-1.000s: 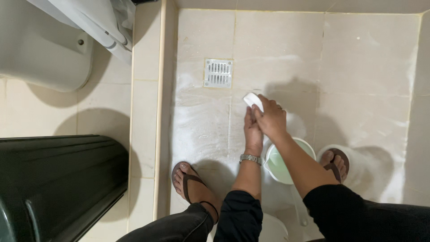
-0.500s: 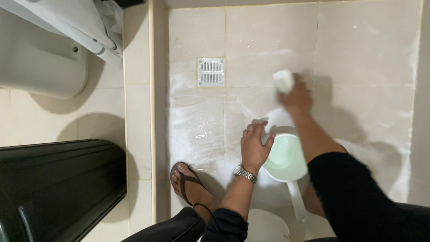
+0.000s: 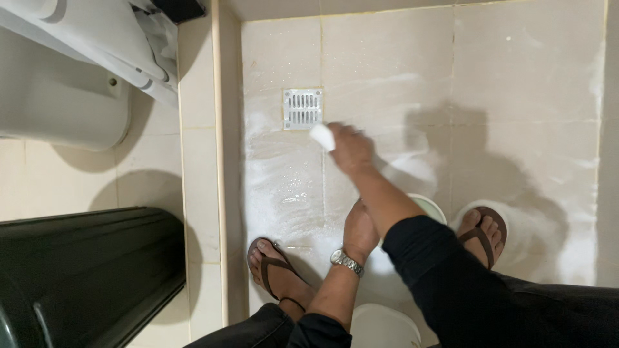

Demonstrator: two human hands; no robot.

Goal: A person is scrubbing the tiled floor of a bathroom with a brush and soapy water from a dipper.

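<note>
Since half a second ago, the right hand (image 3: 349, 147) has swept leftward across the wet, soapy tiled floor (image 3: 516, 96) and now sits just right of the square metal drain grate (image 3: 302, 108). Its fingers are closed around a small white scrubbing pad (image 3: 322, 136), pressed to the floor and almost touching the grate's lower right corner. The pad's long axis runs diagonally, toward the drain. The left hand (image 3: 360, 229), wearing a metal wristwatch (image 3: 347, 261), rests nearer the body, partly hidden by the right forearm; whether it grips anything cannot be told. Beside it, a pale green scoop (image 3: 431, 207) peeks out, contents hidden.
</note>
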